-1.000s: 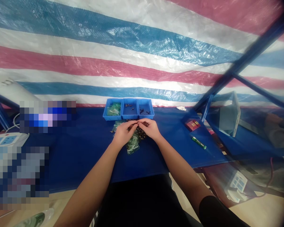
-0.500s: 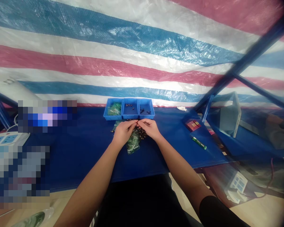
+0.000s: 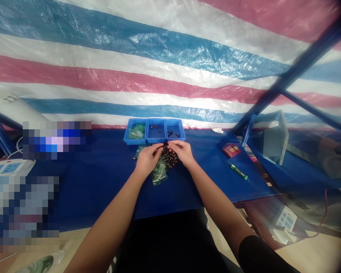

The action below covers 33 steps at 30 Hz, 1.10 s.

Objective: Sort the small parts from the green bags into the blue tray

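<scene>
My left hand [image 3: 148, 157] and my right hand [image 3: 182, 152] face each other just in front of the blue bins. Fingers and thumb are pinched together on each hand; whatever they hold is too small to make out. Below and between them lies a pile of small dark and brassy metal parts [image 3: 172, 161]. Clear greenish plastic bags [image 3: 159, 173] with small pale pieces inside lie on the near side of the pile. Behind my hands stand three joined bins: the left bin [image 3: 131, 141] holds similar bags, the middle bin [image 3: 155, 139] a few brassy parts, the right bin [image 3: 183, 137] a few dark screw-like parts.
The blue table [image 3: 102, 189] stretches to both sides. At right lie a red box [image 3: 231, 150] and a green tube [image 3: 239, 171]. A white power strip [image 3: 10, 167] is at the left edge. Striped sheeting [image 3: 159, 83] hangs behind, with a blue metal frame [image 3: 290, 76] at right.
My fingertips, which met over the pile, are now slightly apart. My right hand has shifted a little to the right, showing more of the metal parts.
</scene>
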Available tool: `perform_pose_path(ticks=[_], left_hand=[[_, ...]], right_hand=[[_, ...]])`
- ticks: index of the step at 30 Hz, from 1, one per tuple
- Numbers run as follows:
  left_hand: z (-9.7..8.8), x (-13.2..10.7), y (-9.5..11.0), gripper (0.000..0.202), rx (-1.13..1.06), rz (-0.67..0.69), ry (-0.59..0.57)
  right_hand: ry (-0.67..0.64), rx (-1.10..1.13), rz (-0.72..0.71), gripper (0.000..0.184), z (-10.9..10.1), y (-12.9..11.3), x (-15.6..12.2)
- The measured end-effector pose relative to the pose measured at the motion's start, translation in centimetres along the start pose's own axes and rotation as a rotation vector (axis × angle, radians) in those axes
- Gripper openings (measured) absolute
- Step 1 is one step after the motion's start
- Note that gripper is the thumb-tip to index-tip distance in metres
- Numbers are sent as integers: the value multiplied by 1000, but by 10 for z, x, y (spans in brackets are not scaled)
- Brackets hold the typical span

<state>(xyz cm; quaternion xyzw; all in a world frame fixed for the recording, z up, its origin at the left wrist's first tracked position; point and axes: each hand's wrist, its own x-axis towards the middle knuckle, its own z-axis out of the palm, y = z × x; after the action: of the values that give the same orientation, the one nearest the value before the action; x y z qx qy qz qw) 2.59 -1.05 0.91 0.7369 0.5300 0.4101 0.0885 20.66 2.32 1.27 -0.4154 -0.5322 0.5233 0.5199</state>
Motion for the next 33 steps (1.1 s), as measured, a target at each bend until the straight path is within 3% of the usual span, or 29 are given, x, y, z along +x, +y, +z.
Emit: perform_pose_path(ticks=[10, 15, 19, 26, 30, 33], left_hand=[[0, -1, 1, 30, -29, -19, -33], [0, -1, 0, 30, -28, -11, -50], [-1, -1, 0, 30, -30, -20, -57], [0, -1, -1, 30, -40, -10, -62], [0, 0, 1, 30, -37, -11, -71], [-1, 0, 2, 30, -33, -17, -85]], right_hand=[[178, 65, 54, 40, -8, 7, 9], [123, 64, -42, 55, -10, 2, 9], [133, -158, -54, 38, -20, 5, 11], [177, -781, -78, 14, -34, 9, 10], [152, -896, 0, 16, -30, 6, 5], [91, -921, -19, 17, -27, 6, 4]])
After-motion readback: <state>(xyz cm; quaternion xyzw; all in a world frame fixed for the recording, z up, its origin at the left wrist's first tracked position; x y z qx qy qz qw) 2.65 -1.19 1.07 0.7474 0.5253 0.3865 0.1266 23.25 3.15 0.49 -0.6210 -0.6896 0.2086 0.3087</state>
